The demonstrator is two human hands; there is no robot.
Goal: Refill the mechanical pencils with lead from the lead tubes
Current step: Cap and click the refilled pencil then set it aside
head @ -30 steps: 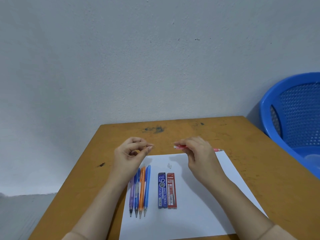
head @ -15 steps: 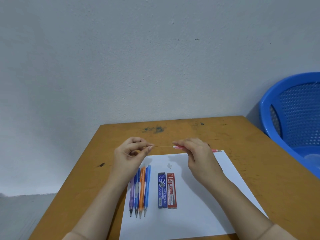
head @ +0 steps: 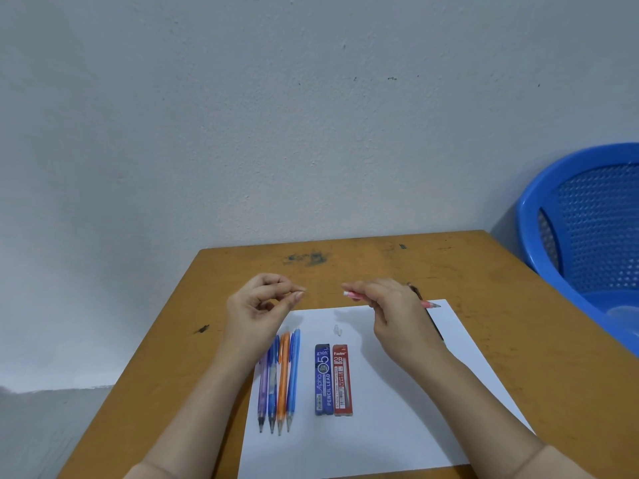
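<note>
My right hand (head: pixel 394 312) grips a pink mechanical pencil (head: pixel 353 295) held level above the table, its open back end pointing left. My left hand (head: pixel 262 305) pinches a thin lead (head: pixel 323 293) between thumb and forefinger; the lead spans the gap to the pencil's open end. On the white paper (head: pixel 397 426) lie several pencils side by side: purple (head: pixel 263 392), blue (head: pixel 273 385), orange (head: pixel 283 385) and light blue (head: pixel 293 378). Beside them lie a blue lead tube (head: pixel 323 380) and a red lead tube (head: pixel 342 380). A small clear cap (head: pixel 337 330) rests above the tubes.
The wooden table (head: pixel 484 288) stands against a grey wall. A blue plastic basket (head: pixel 587 236) sits beside the table at the right. Dark smudges mark the table's far side.
The two hands have come level, and the lead held by my left hand now reaches the pink pencil's open end. The items on the paper have not moved.
</note>
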